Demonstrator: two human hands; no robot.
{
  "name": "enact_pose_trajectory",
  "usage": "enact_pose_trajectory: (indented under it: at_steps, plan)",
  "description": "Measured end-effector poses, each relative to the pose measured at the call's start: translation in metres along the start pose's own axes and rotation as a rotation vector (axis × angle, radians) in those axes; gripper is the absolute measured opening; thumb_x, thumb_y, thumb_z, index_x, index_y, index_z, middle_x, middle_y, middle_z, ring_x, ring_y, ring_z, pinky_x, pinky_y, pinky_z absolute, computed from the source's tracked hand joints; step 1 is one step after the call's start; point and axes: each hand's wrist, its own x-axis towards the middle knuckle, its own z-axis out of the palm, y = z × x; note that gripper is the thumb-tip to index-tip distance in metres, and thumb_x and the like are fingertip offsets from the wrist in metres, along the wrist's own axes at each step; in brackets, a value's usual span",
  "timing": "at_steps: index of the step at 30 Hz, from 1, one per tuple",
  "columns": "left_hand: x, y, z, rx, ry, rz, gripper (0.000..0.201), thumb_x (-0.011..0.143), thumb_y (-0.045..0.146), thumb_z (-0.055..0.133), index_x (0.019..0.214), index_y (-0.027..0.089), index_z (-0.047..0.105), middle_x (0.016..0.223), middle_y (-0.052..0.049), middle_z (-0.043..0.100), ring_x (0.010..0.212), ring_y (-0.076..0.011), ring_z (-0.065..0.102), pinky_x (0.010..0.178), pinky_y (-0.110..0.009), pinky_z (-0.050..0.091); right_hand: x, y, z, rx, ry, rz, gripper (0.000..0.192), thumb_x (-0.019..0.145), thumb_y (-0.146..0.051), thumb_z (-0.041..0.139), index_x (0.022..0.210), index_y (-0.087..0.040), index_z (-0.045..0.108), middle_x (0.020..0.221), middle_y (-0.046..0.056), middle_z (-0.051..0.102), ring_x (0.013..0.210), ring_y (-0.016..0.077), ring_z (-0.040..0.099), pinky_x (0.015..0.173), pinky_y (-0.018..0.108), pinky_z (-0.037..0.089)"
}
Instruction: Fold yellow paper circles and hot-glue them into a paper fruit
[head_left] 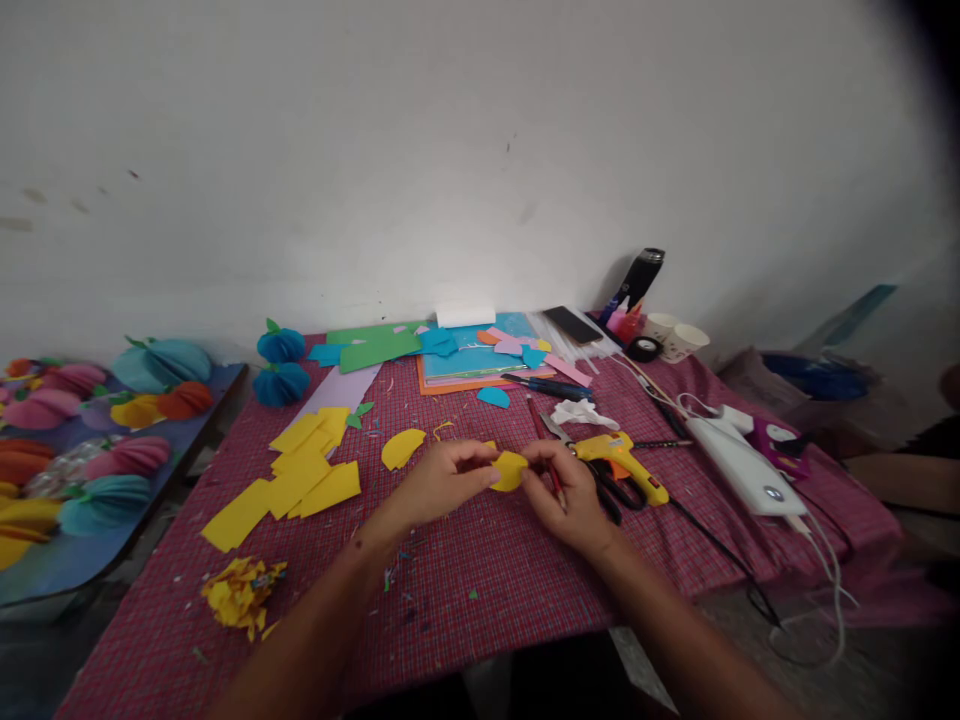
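A small rounded piece of yellow paper (509, 472) is held above the table's middle. My left hand (448, 478) pinches its left edge between thumb and fingers. On its right edge, my right hand (570, 495) grips it the same way. Left of my hands lies a small stack of yellow half-circle cutouts (403, 448). A yellow glue gun (626, 462) rests just right of my right hand, partly over black-handled scissors (609, 490). Behind the right hand, a red pencil (535, 418) is partly hidden.
Yellow paper rectangles (304, 470) and a crumpled yellow wad (241, 595) lie left. Coloured sheets (375, 350) lie at the back. A white power bank (746, 468) with cables, paper cups (684, 342) and a black flask (643, 275) stand right. Paper ornaments (161, 365) fill a side table.
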Motion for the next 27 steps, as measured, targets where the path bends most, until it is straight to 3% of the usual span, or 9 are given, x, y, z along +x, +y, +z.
enact_pose_trajectory:
  at_steps: [4, 9, 14, 27]
  plan:
    - [0.000, -0.006, 0.000, 0.242, 0.163, 0.045, 0.034, 0.080, 0.028, 0.068, 0.113, 0.022, 0.063, 0.113, -0.007, 0.067, 0.101, -0.0226, 0.062, 0.088, -0.036, 0.050, -0.004, 0.005, -0.007, 0.032, 0.142, 0.017, 0.016, 0.088, -0.015, 0.054, 0.101, -0.023, 0.055, 0.081, 0.000, 0.056, 0.068, 0.0151, 0.053, 0.062, 0.028, 0.045]
    - [0.000, -0.020, 0.011, 0.531, 0.118, 0.146, 0.071, 0.072, 0.027, 0.079, 0.136, 0.024, 0.049, 0.139, -0.010, 0.056, 0.130, -0.0302, 0.050, 0.112, -0.047, 0.037, -0.006, 0.009, -0.010, 0.004, 0.201, 0.011, 0.020, 0.085, -0.014, 0.054, 0.102, -0.024, 0.054, 0.085, 0.001, 0.055, 0.073, 0.0168, 0.054, 0.067, 0.031, 0.046]
    - [0.004, -0.031, 0.016, 0.580, 0.144, 0.152, 0.065, 0.081, 0.028, 0.071, 0.141, 0.022, 0.045, 0.141, -0.011, 0.056, 0.131, -0.0299, 0.050, 0.113, -0.048, 0.037, -0.005, 0.009, -0.009, 0.024, 0.250, 0.042, 0.020, 0.084, -0.014, 0.055, 0.102, -0.023, 0.054, 0.083, 0.000, 0.053, 0.070, 0.0156, 0.051, 0.064, 0.029, 0.045]
    - [0.007, -0.038, 0.019, 0.524, 0.179, 0.194, 0.065, 0.078, 0.020, 0.072, 0.139, 0.022, 0.048, 0.136, -0.010, 0.058, 0.126, -0.0279, 0.052, 0.110, -0.046, 0.039, 0.000, 0.005, -0.009, 0.012, 0.298, 0.026, 0.020, 0.084, -0.011, 0.056, 0.101, -0.022, 0.054, 0.084, -0.001, 0.050, 0.072, 0.0146, 0.048, 0.065, 0.028, 0.042]
